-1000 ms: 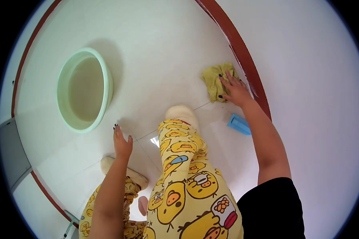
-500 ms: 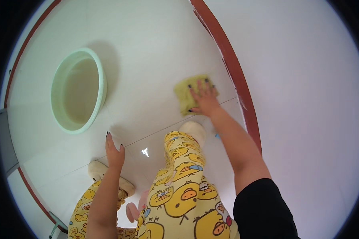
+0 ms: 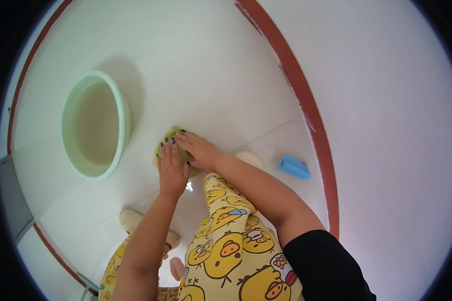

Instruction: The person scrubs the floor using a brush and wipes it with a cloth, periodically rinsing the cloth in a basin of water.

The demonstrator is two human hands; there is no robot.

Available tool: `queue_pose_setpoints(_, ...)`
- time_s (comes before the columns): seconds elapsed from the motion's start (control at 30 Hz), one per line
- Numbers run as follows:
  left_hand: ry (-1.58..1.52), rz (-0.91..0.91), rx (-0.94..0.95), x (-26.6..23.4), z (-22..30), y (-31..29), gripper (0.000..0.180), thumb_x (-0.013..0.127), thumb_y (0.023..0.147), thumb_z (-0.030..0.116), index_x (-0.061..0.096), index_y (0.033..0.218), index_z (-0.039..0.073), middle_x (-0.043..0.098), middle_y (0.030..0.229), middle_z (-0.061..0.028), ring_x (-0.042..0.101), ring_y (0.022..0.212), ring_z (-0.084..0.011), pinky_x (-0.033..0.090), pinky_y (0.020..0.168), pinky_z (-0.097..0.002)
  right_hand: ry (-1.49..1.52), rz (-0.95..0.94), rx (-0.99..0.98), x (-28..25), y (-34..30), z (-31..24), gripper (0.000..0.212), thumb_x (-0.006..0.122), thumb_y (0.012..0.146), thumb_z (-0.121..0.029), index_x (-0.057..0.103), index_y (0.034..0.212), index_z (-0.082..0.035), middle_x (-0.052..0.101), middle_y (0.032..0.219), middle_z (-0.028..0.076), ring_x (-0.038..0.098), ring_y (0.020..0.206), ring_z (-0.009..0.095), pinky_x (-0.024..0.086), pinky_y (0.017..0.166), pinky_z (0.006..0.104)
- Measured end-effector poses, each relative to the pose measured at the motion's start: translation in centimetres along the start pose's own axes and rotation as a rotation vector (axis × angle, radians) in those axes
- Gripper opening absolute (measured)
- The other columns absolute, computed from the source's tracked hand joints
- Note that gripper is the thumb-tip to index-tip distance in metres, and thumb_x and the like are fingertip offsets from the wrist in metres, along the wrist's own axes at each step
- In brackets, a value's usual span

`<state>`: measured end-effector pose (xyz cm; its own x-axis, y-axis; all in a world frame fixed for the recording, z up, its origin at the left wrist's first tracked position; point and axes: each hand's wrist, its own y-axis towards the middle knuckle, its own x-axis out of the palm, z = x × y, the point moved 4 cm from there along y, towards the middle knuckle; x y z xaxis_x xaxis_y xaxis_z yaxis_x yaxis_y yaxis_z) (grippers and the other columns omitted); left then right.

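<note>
A yellow-green cleaning cloth (image 3: 160, 159) lies on the pale tiled floor in front of my knees. My left hand (image 3: 171, 168) rests on its near left part with the fingers stretched forward. Flat on the cloth's right side is my right hand (image 3: 198, 150), its fingers reaching left so that the fingertips of both hands nearly meet. The hands cover much of the cloth. To their left stands a light green basin (image 3: 124, 135) with cloudy brownish water (image 3: 98, 123) in it.
A blue plastic object (image 3: 294, 167) of unclear kind lies at right, near the red skirting (image 3: 306, 108) below the white wall. My cream slippers (image 3: 130, 219) and yellow patterned trousers (image 3: 226, 251) are close below the hands. A grey panel (image 3: 17, 195) borders the left side.
My right hand has slid the cloth left and nearer, away from the skirting. My left hand has come forward from bare floor onto it. The blue object shows more fully.
</note>
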<state>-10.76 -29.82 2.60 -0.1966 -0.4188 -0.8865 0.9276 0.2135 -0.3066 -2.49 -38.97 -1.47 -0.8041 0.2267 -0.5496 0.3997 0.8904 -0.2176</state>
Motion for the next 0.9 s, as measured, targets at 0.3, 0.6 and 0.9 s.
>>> queue_pose_setpoints(0.3, 0.181, -0.138, 0.072, 3.0, -1.4, 2.0, 0.087, 0.068, 0.064, 0.051, 0.031, 0.137, 0.024, 0.015, 0.147, -0.0094, 0.012, 0.134, -0.0360, 0.009, 0.099, -0.0661, 0.002, 0.563, 0.129, -9.4, -7.4, 4.4, 0.042, 0.058, 0.075, -0.005, 0.050, 0.116, -0.004, 0.054, 0.112, 0.017, 0.048, 0.106, 0.034, 0.039, 0.093, 0.0408)
queue_pose_setpoints(0.6, 0.188, 0.118, -0.260, 5.5, -6.0, -2.0, 0.082, 0.067, 0.066, 0.048, 0.035, 0.135, 0.021, 0.020, 0.145, -0.0117, 0.016, 0.132, -0.0389, 0.014, 0.096, -0.0666, -0.063, 0.424, 0.193, -10.4, -11.6, 7.2, 0.033, 0.057, 0.075, 0.000, 0.056, 0.108, -0.004, 0.059, 0.103, 0.012, 0.053, 0.100, 0.029, 0.042, 0.087, 0.0364)
queue_pose_setpoints(0.9, 0.330, 0.173, -0.283, 2.2, -10.7, -12.0, 0.050, 0.057, 0.078, 0.019, 0.046, 0.127, 0.014, 0.034, 0.138, -0.0123, 0.036, 0.119, -0.0387, 0.031, 0.096, -0.0510, 0.010, 0.463, 0.077, -8.8, -7.1, 4.3, 0.034, 0.057, 0.076, 0.001, 0.055, 0.109, -0.005, 0.060, 0.100, 0.011, 0.056, 0.095, 0.026, 0.044, 0.084, 0.0340)
